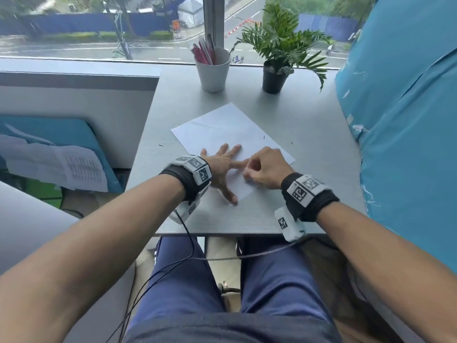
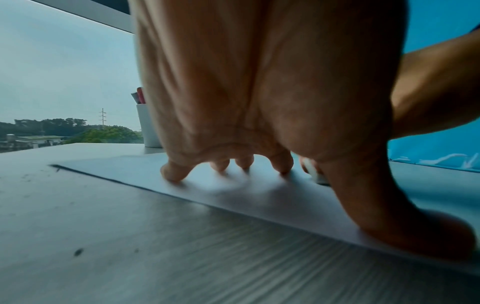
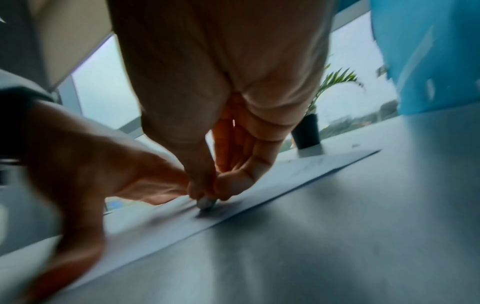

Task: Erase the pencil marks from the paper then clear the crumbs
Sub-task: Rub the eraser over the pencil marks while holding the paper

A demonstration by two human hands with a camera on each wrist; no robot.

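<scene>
While the right hand (image 1: 265, 169) pinches a small pale eraser (image 3: 206, 203) between thumb and fingertips, its tip bears on the near part of the paper (image 1: 230, 129), close to the edge that faces the right forearm. Just beside it, the left hand (image 1: 222, 167) lies flat with fingers spread, its thumb (image 2: 415, 232) pinning the nearest corner and its 4 fingertips (image 2: 174, 173) pressing the sheet farther in; the index finger points toward the right hand, almost touching it. From this pair of hands the paper runs outward, its long axis slanting from near right to far left across the grey table (image 1: 309, 120), so most of the sheet lies ahead of the eraser, toward the white cup (image 1: 212, 73) and the potted plant (image 1: 274, 78). Faint pencil strokes (image 3: 306, 164) appear toward the far end in the right wrist view. Dark crumbs (image 1: 162, 145) dot the table beside the left edge. Judged from this, the coming strokes run forward along the sheet, and the right hand is the nearer.
</scene>
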